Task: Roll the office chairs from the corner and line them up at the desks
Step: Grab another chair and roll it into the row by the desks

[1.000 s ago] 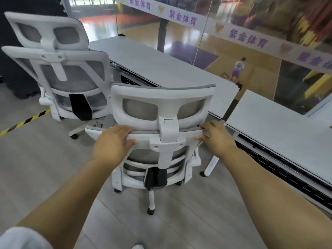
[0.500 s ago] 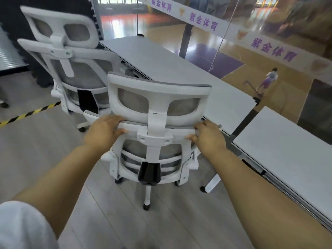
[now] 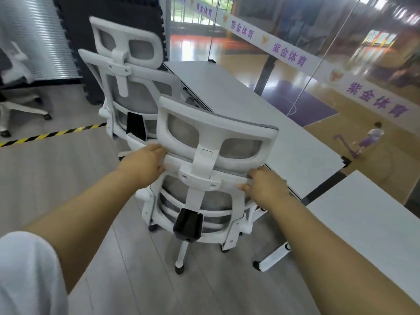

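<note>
The left hand (image 3: 145,168) and the right hand (image 3: 264,189) are both gripping the top rail of the near white mesh office chair (image 3: 204,178), fingers curled over its edge on either side of the headrest post. That chair is sitting at the long grey desk (image 3: 238,103), just beside a second white chair (image 3: 129,87). The glass partition's banner (image 3: 293,56) is showing purple characters reading 紫金体育.

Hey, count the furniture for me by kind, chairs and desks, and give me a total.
White mesh-backed office chairs: 3, namely the held chair, the chair beyond it, and a partly visible chair at the left edge.
White-topped desks: 2, the long desk and the near desk.
Total: 5
</note>
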`<control>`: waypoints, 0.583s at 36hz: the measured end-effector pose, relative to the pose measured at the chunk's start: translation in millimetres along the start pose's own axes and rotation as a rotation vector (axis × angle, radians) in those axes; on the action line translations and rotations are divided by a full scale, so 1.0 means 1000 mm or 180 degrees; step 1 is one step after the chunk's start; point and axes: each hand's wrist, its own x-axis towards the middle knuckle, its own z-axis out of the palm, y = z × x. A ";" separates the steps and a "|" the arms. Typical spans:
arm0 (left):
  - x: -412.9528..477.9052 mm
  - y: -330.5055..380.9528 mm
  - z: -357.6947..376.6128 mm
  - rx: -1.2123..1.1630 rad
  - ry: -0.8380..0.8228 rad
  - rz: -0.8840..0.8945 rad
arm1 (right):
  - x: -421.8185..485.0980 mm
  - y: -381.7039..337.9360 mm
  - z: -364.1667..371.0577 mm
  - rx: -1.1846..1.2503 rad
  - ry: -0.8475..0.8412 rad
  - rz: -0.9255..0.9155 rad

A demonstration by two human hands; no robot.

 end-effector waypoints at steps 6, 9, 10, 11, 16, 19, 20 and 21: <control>-0.028 -0.017 -0.024 0.0277 -0.0327 -0.0123 | -0.005 -0.023 -0.030 -0.0203 -0.0756 -0.0261; -0.055 -0.037 -0.040 0.0408 -0.0623 -0.0182 | -0.013 -0.047 -0.045 -0.0227 -0.0895 -0.0372; -0.067 -0.046 -0.046 0.0443 -0.0726 -0.0258 | -0.017 -0.057 -0.050 -0.0220 -0.0918 -0.0382; -0.078 -0.057 -0.051 0.0489 -0.0800 -0.0343 | -0.022 -0.069 -0.053 -0.0223 -0.0927 -0.0409; -0.141 -0.132 -0.068 0.0548 -0.0859 -0.0748 | -0.050 -0.142 -0.060 -0.0434 -0.0850 -0.0684; -0.188 -0.177 -0.078 0.0476 -0.0833 -0.0915 | -0.067 -0.200 -0.055 -0.0440 -0.0863 -0.0921; -0.205 -0.193 -0.081 0.0482 -0.0834 -0.0988 | -0.073 -0.221 -0.052 -0.0456 -0.0882 -0.1009; -0.222 -0.208 -0.085 0.0498 -0.0844 -0.1073 | -0.078 -0.242 -0.050 -0.0451 -0.0913 -0.1095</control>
